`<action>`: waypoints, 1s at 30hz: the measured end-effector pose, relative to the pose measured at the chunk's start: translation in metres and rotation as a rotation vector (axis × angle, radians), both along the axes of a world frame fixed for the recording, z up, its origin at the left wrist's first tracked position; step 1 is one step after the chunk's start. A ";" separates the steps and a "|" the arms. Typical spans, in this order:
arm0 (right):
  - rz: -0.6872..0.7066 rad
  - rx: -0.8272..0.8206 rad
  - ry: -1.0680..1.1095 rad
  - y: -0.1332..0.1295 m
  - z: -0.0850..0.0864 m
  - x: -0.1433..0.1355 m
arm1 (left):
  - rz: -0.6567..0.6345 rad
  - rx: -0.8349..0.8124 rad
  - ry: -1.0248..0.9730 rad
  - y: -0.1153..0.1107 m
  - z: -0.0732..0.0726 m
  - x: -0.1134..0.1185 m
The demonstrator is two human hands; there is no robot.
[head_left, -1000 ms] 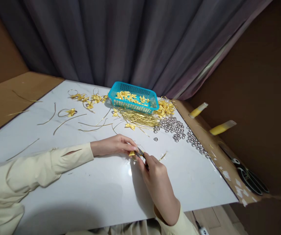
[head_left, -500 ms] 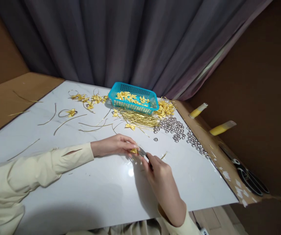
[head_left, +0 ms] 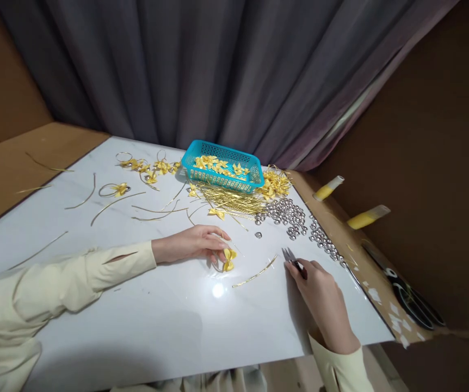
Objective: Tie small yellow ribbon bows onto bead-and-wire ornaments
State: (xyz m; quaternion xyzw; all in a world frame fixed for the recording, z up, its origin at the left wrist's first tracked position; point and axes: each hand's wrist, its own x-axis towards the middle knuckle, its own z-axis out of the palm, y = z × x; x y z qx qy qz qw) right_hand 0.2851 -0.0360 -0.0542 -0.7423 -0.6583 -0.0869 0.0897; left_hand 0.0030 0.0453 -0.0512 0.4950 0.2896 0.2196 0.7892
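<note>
Between the fingers of my left hand [head_left: 202, 244] is a yellow ribbon bow [head_left: 229, 259], held just above the white tabletop. My right hand [head_left: 320, 286] grips small dark-handled snips [head_left: 294, 261], their blades pointing up and left, apart from the bow. A short piece of gold wire tie [head_left: 254, 274] lies on the table between the two hands. Beyond my left hand, another yellow bow [head_left: 217, 213] rests by a pile of gold wire ties [head_left: 234, 200].
A blue basket [head_left: 223, 184] with yellow bows stands at the back. Silver beads [head_left: 285, 212] are heaped at the right. Finished-looking bows with wire loops [head_left: 119, 189] and loose ties lie left. Black-handled scissors [head_left: 416, 305] and two yellow tubes [head_left: 367, 216] sit along the right edge.
My right hand has drawn the snips away to the right from the bow. A cut-looking length of gold wire tie now lies on the table. My left hand stays nearly in place, with the bow more visible.
</note>
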 end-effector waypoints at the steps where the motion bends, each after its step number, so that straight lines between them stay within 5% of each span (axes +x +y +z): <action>1: 0.030 0.062 0.009 0.000 0.000 -0.004 | 0.005 0.012 0.014 -0.001 0.000 0.001; 4: 0.190 0.210 0.223 -0.001 0.001 -0.027 | 0.014 0.049 0.033 -0.002 -0.002 0.002; 7: 0.347 0.040 0.609 -0.003 0.002 -0.063 | 0.000 0.114 0.031 -0.003 -0.005 0.001; 11: 0.332 -0.055 0.943 -0.007 0.003 -0.100 | -0.019 0.161 0.004 -0.005 -0.004 0.000; 16: 0.280 -0.009 1.016 -0.008 0.005 -0.107 | 0.000 0.195 -0.028 -0.007 -0.001 0.000; 20: 0.283 0.204 0.826 -0.009 -0.001 -0.100 | 0.099 0.340 -0.010 -0.018 0.012 0.000; 24: 0.384 0.346 0.655 -0.010 -0.006 -0.098 | 0.028 0.726 0.105 -0.042 0.030 0.001; 27: 0.416 0.406 0.732 -0.010 -0.003 -0.098 | 0.136 0.931 0.223 -0.049 0.032 0.002; 30: 0.408 0.374 0.912 -0.011 0.000 -0.096 | 0.198 0.873 0.319 -0.044 0.022 0.002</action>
